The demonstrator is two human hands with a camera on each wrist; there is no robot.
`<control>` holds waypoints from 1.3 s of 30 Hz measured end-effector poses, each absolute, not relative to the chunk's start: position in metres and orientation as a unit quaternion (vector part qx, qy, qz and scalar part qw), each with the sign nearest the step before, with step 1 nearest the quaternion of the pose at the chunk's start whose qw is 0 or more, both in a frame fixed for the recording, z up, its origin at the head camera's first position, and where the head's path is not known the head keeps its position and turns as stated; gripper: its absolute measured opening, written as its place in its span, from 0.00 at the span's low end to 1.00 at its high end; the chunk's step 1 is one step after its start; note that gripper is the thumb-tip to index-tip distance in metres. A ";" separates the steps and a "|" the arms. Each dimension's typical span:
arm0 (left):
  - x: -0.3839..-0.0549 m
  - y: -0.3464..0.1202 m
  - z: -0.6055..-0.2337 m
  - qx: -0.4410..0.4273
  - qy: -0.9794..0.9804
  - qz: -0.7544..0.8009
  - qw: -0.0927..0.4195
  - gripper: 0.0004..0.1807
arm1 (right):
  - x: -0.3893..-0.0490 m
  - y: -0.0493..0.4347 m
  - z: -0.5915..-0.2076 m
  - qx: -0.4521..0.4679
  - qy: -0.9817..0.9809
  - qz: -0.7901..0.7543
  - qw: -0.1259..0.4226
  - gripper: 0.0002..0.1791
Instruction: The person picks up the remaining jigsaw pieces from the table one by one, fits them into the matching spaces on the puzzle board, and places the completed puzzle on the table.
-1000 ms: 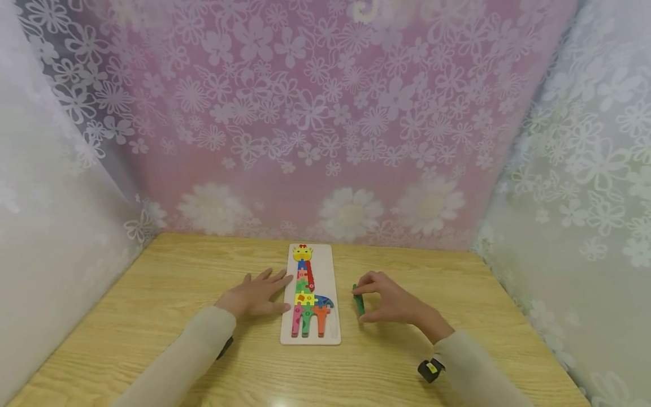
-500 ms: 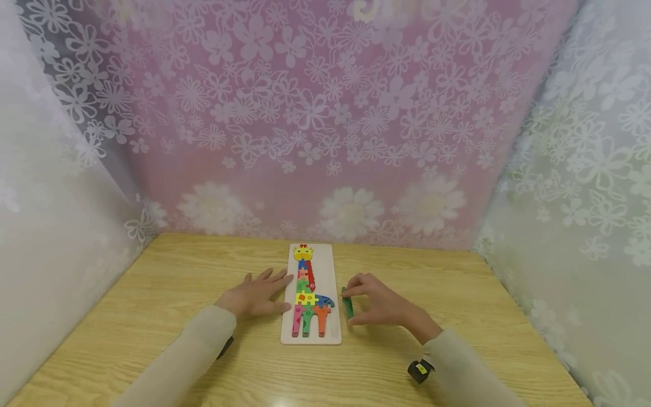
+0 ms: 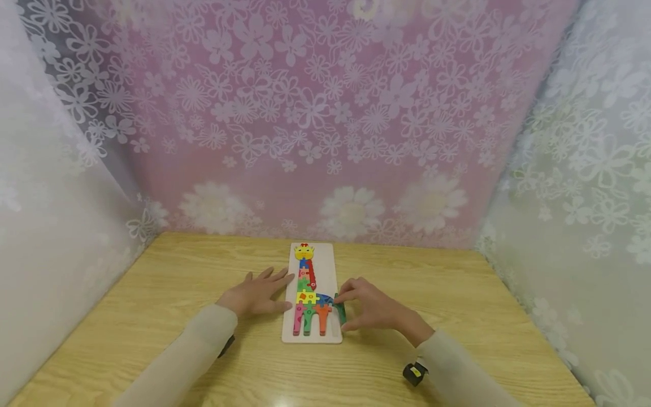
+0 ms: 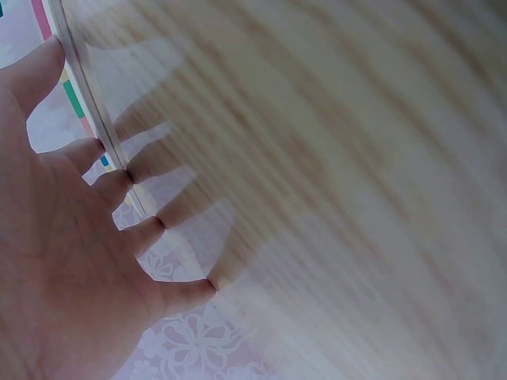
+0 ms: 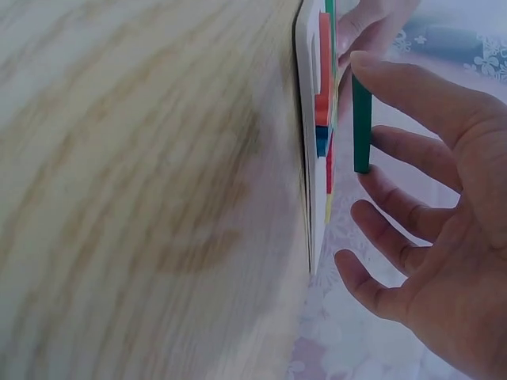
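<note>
A white puzzle board [image 3: 325, 268] lies on the table with a colorful giraffe made of several jigsaw pieces. My left hand [image 3: 254, 294] is spread flat at the board's left edge, its fingertips and thumb touching it. At the lower right of the board, my right hand [image 3: 375, 308] pinches a green puzzle piece [image 3: 341, 311] between thumb and fingers. In the right wrist view the green piece [image 5: 362, 127] is held above the board, apart from it. A bare leg-shaped recess [image 3: 334, 325] shows beside the orange leg piece [image 3: 322, 321].
The wooden table [image 3: 203, 260] reaches back to a pink flowered curtain [image 3: 305, 141]. Pale curtains close in the left and right sides. A black camera mount [image 3: 415, 373] hangs at the right wrist.
My right hand has moved left with the green puzzle piece, from beside the board to over its lower right edge. My left hand has stayed in place.
</note>
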State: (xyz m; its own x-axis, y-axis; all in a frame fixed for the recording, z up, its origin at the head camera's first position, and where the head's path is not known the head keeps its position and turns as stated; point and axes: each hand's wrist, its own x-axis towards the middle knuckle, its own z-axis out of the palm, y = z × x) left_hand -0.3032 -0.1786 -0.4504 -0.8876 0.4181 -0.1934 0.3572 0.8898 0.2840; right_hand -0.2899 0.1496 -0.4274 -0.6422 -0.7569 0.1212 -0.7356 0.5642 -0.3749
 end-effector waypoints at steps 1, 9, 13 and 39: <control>-0.303 -0.178 -0.450 0.201 0.964 0.120 0.125 0.46 | -0.290 0.149 -0.428 -0.422 0.885 -0.196 0.027 0.29; -0.302 -0.176 -0.447 0.201 0.964 0.117 0.125 0.46 | -0.288 0.145 -0.430 -0.428 0.886 -0.177 0.032 0.29; -0.302 -0.176 -0.447 0.201 0.965 0.117 0.125 0.46 | -0.287 0.143 -0.432 -0.427 0.886 -0.178 0.038 0.30; -0.305 -0.177 -0.449 0.201 0.963 0.124 0.132 0.46 | -0.285 0.134 -0.439 -0.409 0.899 -0.155 0.015 0.30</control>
